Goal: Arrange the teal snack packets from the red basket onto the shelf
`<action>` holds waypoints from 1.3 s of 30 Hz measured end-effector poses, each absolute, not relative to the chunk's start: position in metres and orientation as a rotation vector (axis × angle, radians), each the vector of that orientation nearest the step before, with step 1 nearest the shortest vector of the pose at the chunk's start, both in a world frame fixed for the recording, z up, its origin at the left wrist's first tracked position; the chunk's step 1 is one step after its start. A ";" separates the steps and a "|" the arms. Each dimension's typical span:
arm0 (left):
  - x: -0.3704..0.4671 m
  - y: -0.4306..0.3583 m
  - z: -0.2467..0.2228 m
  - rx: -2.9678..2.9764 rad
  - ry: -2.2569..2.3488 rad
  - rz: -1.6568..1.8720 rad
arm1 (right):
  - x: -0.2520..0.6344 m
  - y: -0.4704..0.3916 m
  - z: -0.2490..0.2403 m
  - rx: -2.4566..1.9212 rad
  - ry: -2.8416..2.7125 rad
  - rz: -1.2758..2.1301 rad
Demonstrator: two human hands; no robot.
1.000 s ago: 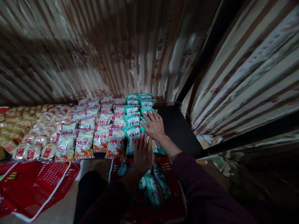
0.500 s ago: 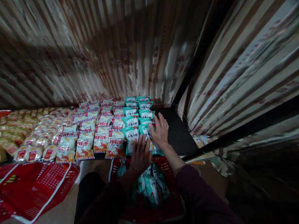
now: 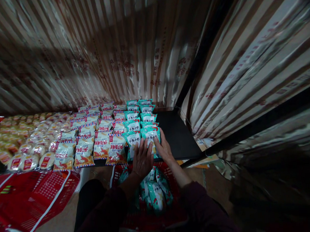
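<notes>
Sealed teal packets point(image 3: 132, 126), each printed with dark characters on a white panel, are arranged in two close columns on the black shelf point(image 3: 183, 138), faces up and rows overlapped; more of the same packets point(image 3: 156, 194) are heaped at mixed angles in the red basket point(image 3: 149, 223) below.

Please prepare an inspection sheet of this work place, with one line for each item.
Surface: black shelf, packets on its left and middle.
Things in work: green packets in two columns; more in the basket below.
Clutter: second red basket at lower left; orange piece beyond the shelf's front right.
Hands: left hand on the front green packets; right hand at the right one's side.
Cables: thin wire-like strand near the shelf's rear right corner; type cannot be told.
Surroundings: striped sheeting behind and right; white-and-orange packets and round wrapped items to the left.
</notes>
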State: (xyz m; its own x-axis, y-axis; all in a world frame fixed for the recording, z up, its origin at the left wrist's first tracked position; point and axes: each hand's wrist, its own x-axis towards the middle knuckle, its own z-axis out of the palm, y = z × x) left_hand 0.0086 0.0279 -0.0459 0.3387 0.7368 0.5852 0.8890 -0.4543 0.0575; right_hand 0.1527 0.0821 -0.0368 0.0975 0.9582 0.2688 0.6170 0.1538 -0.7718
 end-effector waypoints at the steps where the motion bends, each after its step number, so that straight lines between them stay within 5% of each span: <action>1: 0.008 0.028 -0.046 -2.331 -1.455 -0.802 | 0.150 0.082 -0.037 -1.570 -1.582 0.516; 39: -0.014 0.010 -0.056 -2.230 -1.498 -0.898 | 0.140 0.065 -0.035 -1.765 -1.563 0.202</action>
State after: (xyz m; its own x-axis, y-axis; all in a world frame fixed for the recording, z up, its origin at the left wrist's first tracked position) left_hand -0.0142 0.0102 -0.0562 0.2576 0.7167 0.6481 0.9095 -0.4063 0.0878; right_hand 0.1396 0.0654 -0.0354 0.2397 0.9045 0.3528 0.7847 0.0334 -0.6189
